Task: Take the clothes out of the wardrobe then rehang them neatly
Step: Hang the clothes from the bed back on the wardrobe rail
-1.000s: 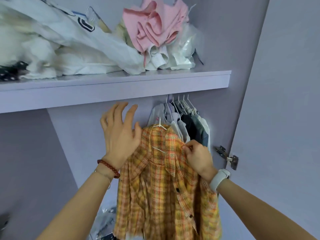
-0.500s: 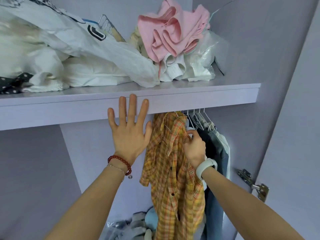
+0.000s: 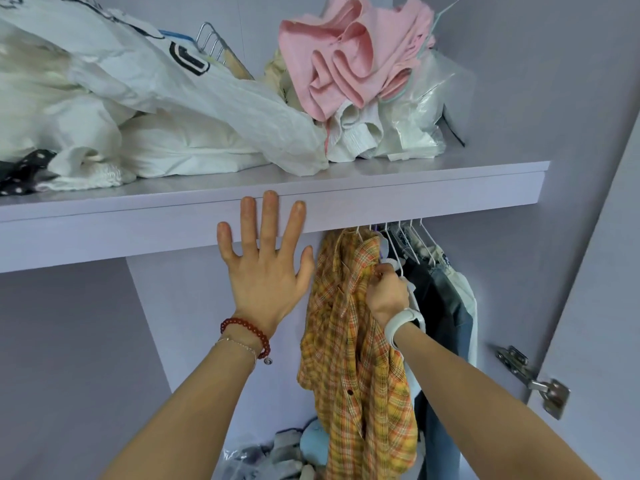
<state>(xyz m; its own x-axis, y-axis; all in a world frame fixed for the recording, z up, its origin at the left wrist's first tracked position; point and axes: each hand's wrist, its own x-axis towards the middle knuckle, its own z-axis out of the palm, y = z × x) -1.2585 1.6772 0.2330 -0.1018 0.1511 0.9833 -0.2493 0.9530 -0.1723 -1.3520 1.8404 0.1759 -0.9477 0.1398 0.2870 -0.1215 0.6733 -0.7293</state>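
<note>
An orange and yellow plaid shirt (image 3: 349, 344) hangs on a white hanger under the wardrobe shelf (image 3: 415, 195), at the left end of a row of hung clothes (image 3: 446, 299). My right hand (image 3: 386, 294) is closed on the shirt's collar area near the hanger. My left hand (image 3: 266, 261) is spread flat and open, fingertips against the shelf's front edge, just left of the shirt. The rail itself is hidden behind the shelf.
White garments and bags (image 3: 138, 109) and a pink bundle (image 3: 349, 53) are piled on the shelf. Loose clothes (image 3: 287, 452) lie on the wardrobe floor. The open door with a metal hinge (image 3: 540, 382) stands at the right.
The shirt went from hanging out in front of me up to the rail beside the other clothes. My left hand rose and flattened against the shelf edge. My view tilted upward.
</note>
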